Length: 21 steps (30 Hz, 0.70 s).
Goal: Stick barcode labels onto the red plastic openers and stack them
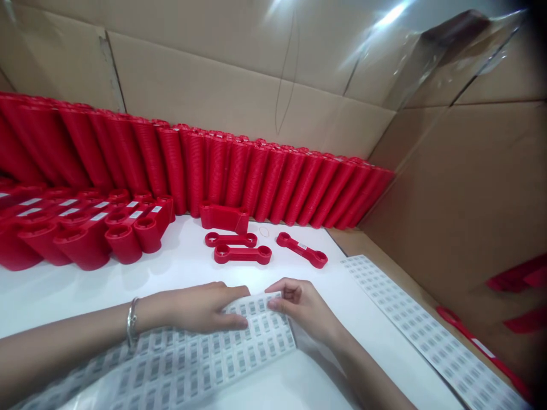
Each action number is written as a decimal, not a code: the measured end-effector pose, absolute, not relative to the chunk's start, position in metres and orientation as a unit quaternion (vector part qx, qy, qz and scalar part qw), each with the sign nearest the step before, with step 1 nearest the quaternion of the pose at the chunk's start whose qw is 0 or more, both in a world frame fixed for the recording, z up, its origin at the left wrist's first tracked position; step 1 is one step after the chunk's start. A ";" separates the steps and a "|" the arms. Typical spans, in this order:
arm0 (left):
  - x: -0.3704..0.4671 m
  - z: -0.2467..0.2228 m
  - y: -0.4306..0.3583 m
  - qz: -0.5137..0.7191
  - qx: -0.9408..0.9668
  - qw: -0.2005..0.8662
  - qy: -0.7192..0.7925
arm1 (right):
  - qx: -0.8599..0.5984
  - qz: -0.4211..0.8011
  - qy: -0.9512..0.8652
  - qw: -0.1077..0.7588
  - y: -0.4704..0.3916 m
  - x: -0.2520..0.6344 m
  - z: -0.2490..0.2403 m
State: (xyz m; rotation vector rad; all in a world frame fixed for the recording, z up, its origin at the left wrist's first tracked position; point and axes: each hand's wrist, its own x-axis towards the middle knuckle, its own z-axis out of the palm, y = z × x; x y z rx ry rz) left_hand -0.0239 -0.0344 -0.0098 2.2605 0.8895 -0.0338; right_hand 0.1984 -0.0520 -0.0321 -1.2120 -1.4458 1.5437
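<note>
A white sheet of small printed labels point(183, 364) slants across the near part of the white table, its right end raised. My left hand point(200, 307), with a silver bracelet at the wrist, grips the sheet's upper edge; the thumb lies over the labels and the other fingers are partly hidden. At the upper right corner, my right hand point(301, 304) pinches the sheet between thumb and fingers. Just beyond lie two red plastic link-shaped pieces, a nearer one point(243, 254) and a farther one point(231, 240). Another red link piece point(302, 250) to their right bears a white label.
Tall stacks of red pieces point(256, 182) line the cardboard wall point(205, 74). Shorter stacks with labels point(85, 228) stand at the left. A short red stack point(224, 217) lies mid-table. A second label sheet point(410, 319) runs along the right edge, beside a loose red piece point(482, 347).
</note>
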 end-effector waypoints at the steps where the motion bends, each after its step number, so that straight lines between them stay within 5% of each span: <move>1: -0.024 -0.011 -0.036 0.005 0.876 0.338 0.343 | -0.469 0.588 -0.560 0.347 -0.053 0.197 -0.032; 7: -0.010 -0.019 -0.046 0.150 0.876 0.189 0.417 | -0.489 0.513 -0.609 0.358 -0.058 0.188 -0.029; 14: -0.007 -0.017 -0.042 0.145 0.843 0.258 0.449 | -0.500 0.391 -0.675 0.376 -0.065 0.184 -0.023; 21: -0.026 -0.017 -0.049 0.069 0.836 0.262 0.477 | -0.528 0.484 -0.578 0.390 -0.061 0.198 -0.028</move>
